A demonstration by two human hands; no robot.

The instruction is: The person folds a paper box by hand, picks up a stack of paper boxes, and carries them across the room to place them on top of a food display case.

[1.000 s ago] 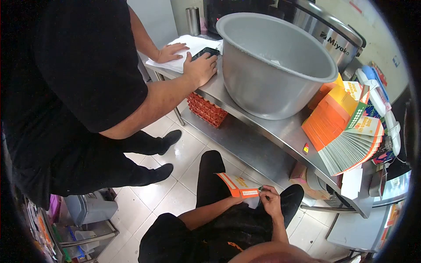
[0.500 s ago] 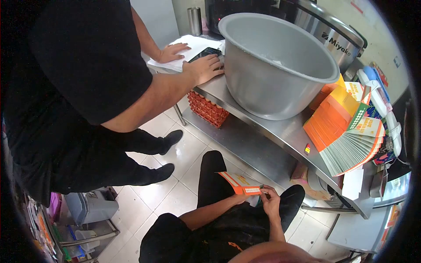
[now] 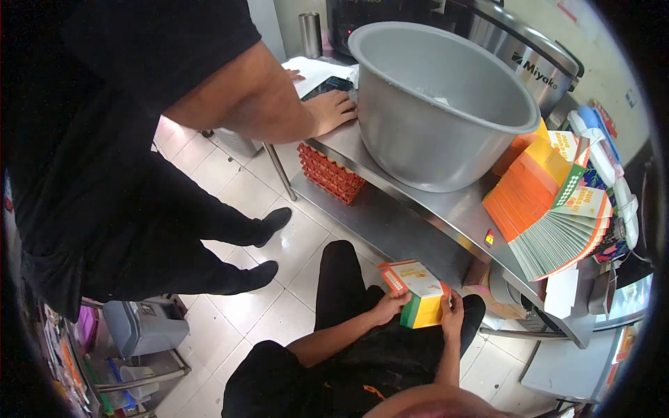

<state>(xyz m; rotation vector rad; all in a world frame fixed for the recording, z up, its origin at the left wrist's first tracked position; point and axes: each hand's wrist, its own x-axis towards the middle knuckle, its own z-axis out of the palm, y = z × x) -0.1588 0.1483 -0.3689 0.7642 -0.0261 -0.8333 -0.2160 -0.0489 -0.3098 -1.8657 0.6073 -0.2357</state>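
Note:
Above my lap I hold a small cardboard box [image 3: 422,282], with white, orange, yellow and green faces and an orange flap standing out on its left. My left hand [image 3: 390,307] is closed on the box's left side, at the green and white edge. On the opposite side, my right hand [image 3: 452,313] pinches the orange edge near the yellow face. A fanned stack of flat folded cartons [image 3: 557,240] in similar colours lies on the steel table to my right, apart from both hands.
A big grey pot [image 3: 432,111] stands on the steel table [image 3: 463,202], with red egg trays [image 3: 327,174] beneath. At left a co-worker in black leans in, a hand [image 3: 332,111] by a phone [image 3: 327,86]. A lighter [image 3: 489,237] lies near the cartons.
The box has turned and opened from a flatter shape into a boxy one, now showing yellow and green sides. My hands have moved with it. The co-worker's upper body has leaned toward the table.

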